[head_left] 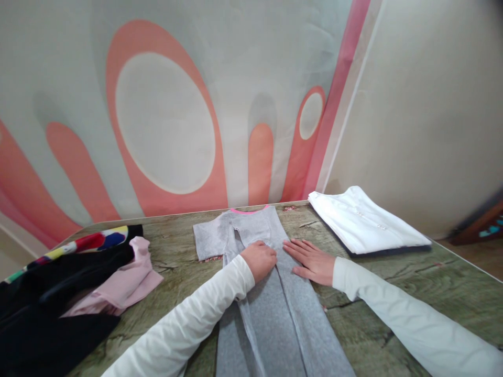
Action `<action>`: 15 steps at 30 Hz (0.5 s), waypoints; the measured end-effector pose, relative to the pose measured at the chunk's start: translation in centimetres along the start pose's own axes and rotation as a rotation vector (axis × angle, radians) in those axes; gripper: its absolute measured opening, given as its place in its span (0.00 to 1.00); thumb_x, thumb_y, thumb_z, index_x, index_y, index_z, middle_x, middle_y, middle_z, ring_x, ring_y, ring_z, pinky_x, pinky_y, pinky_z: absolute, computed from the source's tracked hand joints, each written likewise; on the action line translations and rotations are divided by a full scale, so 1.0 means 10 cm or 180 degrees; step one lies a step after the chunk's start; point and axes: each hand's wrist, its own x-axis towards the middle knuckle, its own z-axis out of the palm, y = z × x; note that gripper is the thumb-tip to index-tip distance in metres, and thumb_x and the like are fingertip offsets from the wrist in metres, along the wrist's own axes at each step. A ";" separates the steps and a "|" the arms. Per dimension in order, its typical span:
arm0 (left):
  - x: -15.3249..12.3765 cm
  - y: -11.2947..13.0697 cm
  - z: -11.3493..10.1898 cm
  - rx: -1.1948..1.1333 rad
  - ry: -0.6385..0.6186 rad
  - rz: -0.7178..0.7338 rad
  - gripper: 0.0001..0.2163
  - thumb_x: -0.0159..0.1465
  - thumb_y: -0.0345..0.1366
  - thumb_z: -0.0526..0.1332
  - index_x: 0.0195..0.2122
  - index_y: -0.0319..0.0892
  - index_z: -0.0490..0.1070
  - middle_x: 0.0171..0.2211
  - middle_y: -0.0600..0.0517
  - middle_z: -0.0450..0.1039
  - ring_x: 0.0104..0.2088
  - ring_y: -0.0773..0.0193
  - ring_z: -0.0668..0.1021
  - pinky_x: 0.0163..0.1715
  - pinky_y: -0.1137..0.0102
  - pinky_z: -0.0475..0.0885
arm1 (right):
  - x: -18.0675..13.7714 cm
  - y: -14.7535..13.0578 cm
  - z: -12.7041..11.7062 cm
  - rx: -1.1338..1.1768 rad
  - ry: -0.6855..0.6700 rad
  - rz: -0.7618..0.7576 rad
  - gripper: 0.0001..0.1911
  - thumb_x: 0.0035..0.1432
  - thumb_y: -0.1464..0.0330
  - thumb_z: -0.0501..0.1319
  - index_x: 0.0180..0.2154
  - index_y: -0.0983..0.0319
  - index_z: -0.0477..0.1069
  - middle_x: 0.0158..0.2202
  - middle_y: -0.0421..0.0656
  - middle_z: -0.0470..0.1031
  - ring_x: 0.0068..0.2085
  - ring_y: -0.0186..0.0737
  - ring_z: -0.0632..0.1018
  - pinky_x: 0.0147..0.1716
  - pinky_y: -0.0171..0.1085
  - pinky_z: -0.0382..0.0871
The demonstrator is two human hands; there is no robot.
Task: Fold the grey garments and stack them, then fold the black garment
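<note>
A long light-grey garment, seemingly a dress (271, 314), lies lengthwise on the table with its pink-trimmed neckline at the far edge. One short sleeve (208, 238) sticks out to the left, while the right side is folded inward over the front. My left hand (259, 260) rests on the middle of the garment, fingers curled down on the fabric near the folded edge; its fingertips are hidden. Flat on the garment's right edge lies my right hand (312, 260), palm down with fingers stretched out, the thumb side over the wood.
Folded white clothing (365, 222) is stacked on a dark piece at the right rear. To the left lie a crumpled pink garment (121, 280), black clothing (51, 324) and a multicoloured piece (94, 242). A patterned wall hanging (236, 104) stands behind the wood-look table (173, 293).
</note>
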 end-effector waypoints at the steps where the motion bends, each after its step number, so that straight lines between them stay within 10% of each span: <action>1: -0.01 0.02 -0.01 -0.0028 0.0053 0.0039 0.07 0.61 0.28 0.52 0.35 0.40 0.68 0.37 0.47 0.71 0.40 0.63 0.72 0.41 0.67 0.63 | 0.00 0.00 0.00 0.0004 0.0001 0.0002 0.32 0.59 0.51 0.42 0.61 0.58 0.40 0.62 0.43 0.43 0.62 0.46 0.45 0.58 0.50 0.39; 15: -0.03 0.14 -0.03 -0.0682 0.0175 0.0092 0.08 0.59 0.28 0.51 0.38 0.41 0.65 0.39 0.49 0.68 0.41 0.63 0.69 0.42 0.69 0.62 | 0.03 0.10 0.10 0.0107 0.0059 0.0106 0.27 0.61 0.57 0.41 0.60 0.55 0.42 0.62 0.39 0.45 0.62 0.43 0.46 0.58 0.49 0.39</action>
